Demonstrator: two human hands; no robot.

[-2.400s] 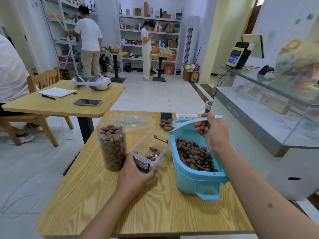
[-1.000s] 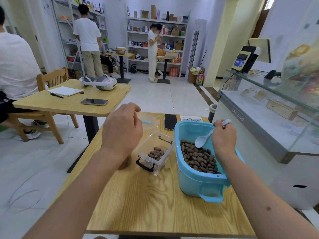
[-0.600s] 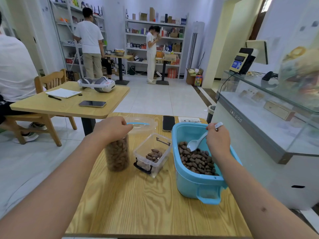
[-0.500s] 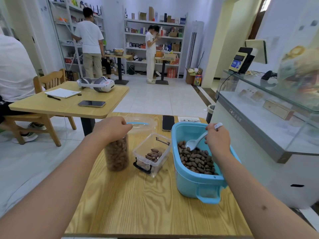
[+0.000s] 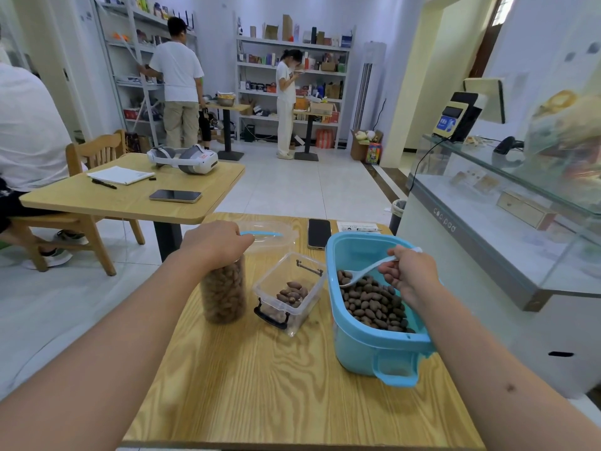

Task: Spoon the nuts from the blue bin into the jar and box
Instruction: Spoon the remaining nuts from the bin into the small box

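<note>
Head view, wood-grain desk: 1 black phone and 1 clear lid with blue stripe at the far edge, behind the containers. 3 containers in a row: round clear jar, packed with nuts, at left; square clear plastic box with a few nuts in the middle; oblong blue bin at right. Left hand clasped over the jar's top. Right hand pinching 1 white spoon, bowl down on the bin's nuts.

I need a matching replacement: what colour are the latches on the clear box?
Black, on the clear box's near latch, shown best in the head view.
</note>
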